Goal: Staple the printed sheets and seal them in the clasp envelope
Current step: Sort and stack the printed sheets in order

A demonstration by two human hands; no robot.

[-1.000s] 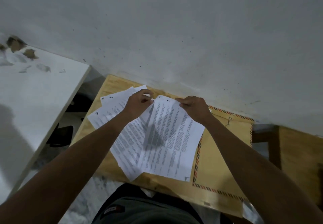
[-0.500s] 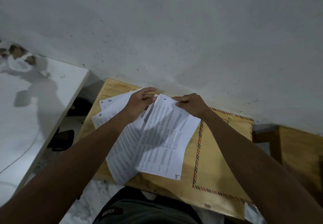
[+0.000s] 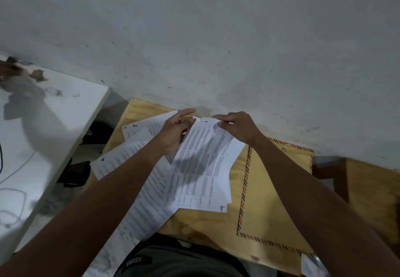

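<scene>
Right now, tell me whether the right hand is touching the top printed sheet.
Touching. The head view shows the right hand pinching the far edge of the top printed sheet, which crumples slightly under its fingertips.

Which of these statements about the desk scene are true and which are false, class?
1. Both hands hold the top sheet at its far edge. True.
2. The envelope lies to the right of the sheets. True.
3. The envelope stands upright against the wall. False: it lies flat on the wooden board.
4. The left hand holds a stapler. False: no stapler is in view.
5. The right hand rests on the envelope. False: it pinches the sheet.
</scene>
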